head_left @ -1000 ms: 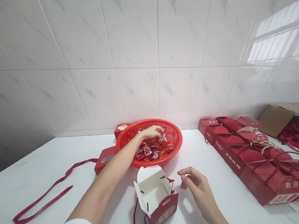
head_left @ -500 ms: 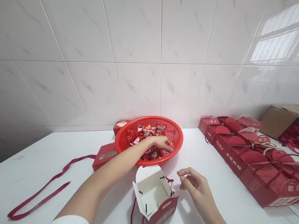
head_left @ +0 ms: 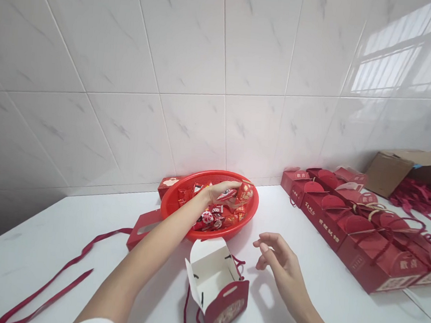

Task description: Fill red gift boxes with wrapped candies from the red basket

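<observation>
My left hand (head_left: 222,191) is raised a little over the red plastic basket (head_left: 250,217), its fingers closed on red wrapped candies (head_left: 244,193). Below it, more candies (head_left: 216,217) in shiny red wrappers fill the basket. Just in front stands a small red gift box (head_left: 227,308) with its white inside facing up, flaps spread and dark red cord handles hanging at its sides. No contents show in it. My right hand (head_left: 278,260) hovers to the right of this box, fingers loosely curved and apart, holding nothing.
Rows of closed red gift boxes (head_left: 340,230) with cords stand at the right. Behind them lies a cardboard carton (head_left: 391,172) spilling dark red ribbons (head_left: 416,194). A loose ribbon (head_left: 79,257) stretches across the left of the white table. Another red box (head_left: 144,225) sits beside the basket.
My left hand has lifted from among the candies and now has red wrapped ones in its grasp. My right hand stays near the open box. The view has shifted slightly.
</observation>
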`<action>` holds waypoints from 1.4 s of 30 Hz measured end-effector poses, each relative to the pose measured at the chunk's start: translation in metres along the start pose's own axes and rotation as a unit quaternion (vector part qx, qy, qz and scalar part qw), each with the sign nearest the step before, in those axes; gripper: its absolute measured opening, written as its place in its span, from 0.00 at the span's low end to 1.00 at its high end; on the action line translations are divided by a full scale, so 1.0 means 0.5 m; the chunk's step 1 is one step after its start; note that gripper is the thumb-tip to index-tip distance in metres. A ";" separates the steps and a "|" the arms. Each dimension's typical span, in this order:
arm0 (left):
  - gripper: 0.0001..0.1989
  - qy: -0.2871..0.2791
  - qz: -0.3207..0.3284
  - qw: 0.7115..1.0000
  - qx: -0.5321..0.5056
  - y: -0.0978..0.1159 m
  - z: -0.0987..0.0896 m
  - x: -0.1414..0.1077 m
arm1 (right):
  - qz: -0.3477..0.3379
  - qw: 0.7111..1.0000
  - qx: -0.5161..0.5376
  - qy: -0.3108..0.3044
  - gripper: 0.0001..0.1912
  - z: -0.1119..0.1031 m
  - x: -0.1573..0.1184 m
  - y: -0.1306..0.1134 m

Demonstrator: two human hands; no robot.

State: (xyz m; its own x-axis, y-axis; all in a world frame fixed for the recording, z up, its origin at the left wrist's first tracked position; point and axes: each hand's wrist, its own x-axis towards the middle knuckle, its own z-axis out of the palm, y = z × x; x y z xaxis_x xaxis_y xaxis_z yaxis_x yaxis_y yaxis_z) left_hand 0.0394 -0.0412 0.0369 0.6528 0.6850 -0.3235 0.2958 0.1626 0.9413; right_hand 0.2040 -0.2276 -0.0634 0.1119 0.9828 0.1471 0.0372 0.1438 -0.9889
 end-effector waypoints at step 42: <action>0.25 0.079 0.076 0.888 0.447 -0.021 -0.016 0.045 | 0.134 0.949 0.269 -0.100 0.22 -0.021 0.003 -0.029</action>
State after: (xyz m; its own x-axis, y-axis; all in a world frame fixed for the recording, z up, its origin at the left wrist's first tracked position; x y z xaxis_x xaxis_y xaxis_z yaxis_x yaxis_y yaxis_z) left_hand 0.0453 -0.0218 0.0207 0.6475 0.7535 -0.1140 0.6939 -0.5210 0.4971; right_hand 0.2140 -0.2293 -0.0485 -0.1461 0.9872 -0.0645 -0.4834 -0.1281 -0.8660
